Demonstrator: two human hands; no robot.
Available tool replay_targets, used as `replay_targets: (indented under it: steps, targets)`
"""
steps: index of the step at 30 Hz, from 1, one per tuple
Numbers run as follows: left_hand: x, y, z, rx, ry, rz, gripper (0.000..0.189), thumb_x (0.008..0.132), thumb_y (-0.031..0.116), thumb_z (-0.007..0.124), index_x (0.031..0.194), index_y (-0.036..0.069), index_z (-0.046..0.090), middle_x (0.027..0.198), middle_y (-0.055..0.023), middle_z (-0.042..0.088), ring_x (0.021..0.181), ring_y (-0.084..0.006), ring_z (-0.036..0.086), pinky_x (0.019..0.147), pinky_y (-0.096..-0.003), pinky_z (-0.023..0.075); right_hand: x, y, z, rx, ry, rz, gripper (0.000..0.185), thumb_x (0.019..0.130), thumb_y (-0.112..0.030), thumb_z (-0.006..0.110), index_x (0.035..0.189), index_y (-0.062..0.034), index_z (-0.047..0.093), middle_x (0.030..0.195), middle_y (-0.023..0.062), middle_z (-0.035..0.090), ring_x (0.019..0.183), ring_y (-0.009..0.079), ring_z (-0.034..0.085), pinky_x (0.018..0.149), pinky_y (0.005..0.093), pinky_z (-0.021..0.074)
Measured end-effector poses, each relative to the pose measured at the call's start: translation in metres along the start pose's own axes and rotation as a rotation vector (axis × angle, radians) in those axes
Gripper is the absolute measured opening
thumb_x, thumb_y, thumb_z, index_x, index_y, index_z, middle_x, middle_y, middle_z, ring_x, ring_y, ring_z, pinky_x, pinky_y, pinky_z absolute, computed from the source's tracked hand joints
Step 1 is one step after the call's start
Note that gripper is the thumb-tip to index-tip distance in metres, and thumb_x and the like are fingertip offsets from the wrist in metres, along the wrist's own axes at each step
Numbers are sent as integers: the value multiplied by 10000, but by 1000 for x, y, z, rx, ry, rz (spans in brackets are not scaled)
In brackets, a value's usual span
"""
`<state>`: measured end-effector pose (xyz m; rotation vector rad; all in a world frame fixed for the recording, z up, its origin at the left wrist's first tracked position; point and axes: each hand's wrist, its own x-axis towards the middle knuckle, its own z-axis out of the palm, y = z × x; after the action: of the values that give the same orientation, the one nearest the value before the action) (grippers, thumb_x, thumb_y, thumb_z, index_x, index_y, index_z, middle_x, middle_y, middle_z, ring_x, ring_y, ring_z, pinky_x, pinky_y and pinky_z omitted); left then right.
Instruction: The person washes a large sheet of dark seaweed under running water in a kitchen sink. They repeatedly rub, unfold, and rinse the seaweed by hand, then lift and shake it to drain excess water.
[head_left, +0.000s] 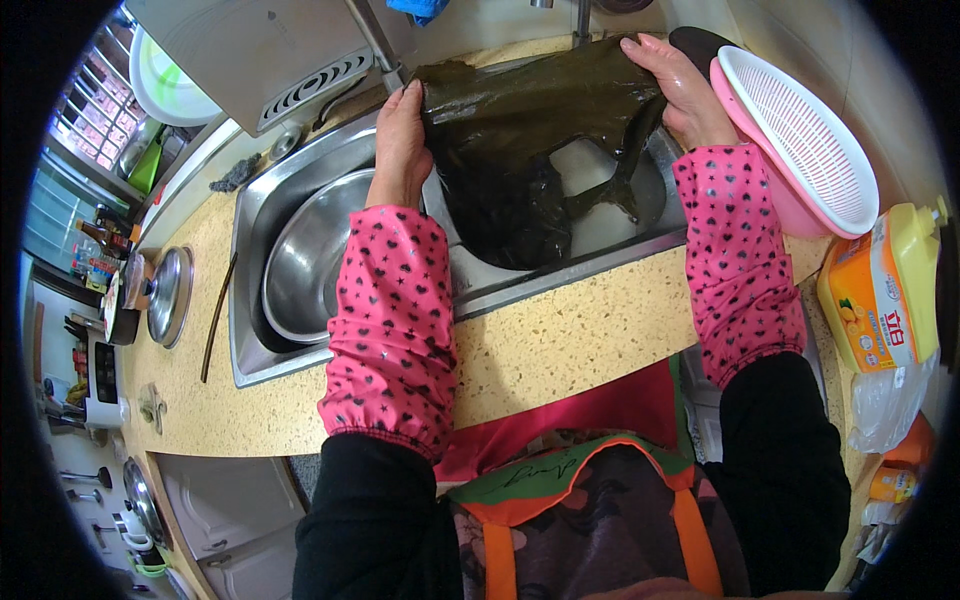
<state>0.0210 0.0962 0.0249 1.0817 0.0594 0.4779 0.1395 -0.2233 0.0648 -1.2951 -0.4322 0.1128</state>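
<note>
A wide, wet sheet of dark green kelp (525, 105) is stretched between my two hands above the right basin of a steel double sink (480, 274). My left hand (401, 142) pinches its left upper corner. At the upper right edge, my right hand (679, 90) grips the kelp between thumb and fingers. The lower part hangs down into the basin, where cloudy whitish water (600, 232) shows beside it. Much of the basin is hidden behind the kelp. In the left basin sits a round steel bowl (296, 262).
Right of the sink, a white colander (806, 142) rests on a pink basin (795, 214), with a yellow detergent jug (874, 292) nearer me. Left on the counter (187, 405) lie a brown stick (219, 319) and a pot lid (171, 296). A faucet post (583, 22) stands behind.
</note>
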Motion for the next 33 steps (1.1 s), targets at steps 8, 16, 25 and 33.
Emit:
replay_targets:
  steps: [8,16,25,33]
  targets:
    - [-7,-48,-21,1477,-679,154,573,967,298,645,1491,120,495,1446,-172,574,1363,-318,522,1140,-428,388,14,83,-7,-1090,-178,-370,265,882,-65,608,1144,-47,641,1072,254,663,1037,434,640,878,458,516]
    - [-21,-51,-8,1672,-726,-37,505,949,406,634,1402,187,604,1318,-122,670,1255,-330,603,1033,-465,467,-22,154,46,-1637,-984,164,532,806,-134,731,1294,-22,551,1108,314,649,1146,460,612,968,479,510]
    - [-15,-66,-15,1550,-713,36,483,938,370,645,1360,135,630,1286,-150,680,1211,-354,624,1017,-452,491,-8,185,45,-1792,-775,131,445,842,-139,656,1280,-75,608,1250,273,599,1161,441,619,938,513,537]
    - [-9,-74,-9,1575,-722,-66,478,934,388,651,1376,209,626,1355,-82,651,1296,-308,577,1041,-550,441,8,196,58,-1612,-932,283,825,767,-251,787,1520,-176,460,1561,220,322,1426,404,385,1102,544,419]
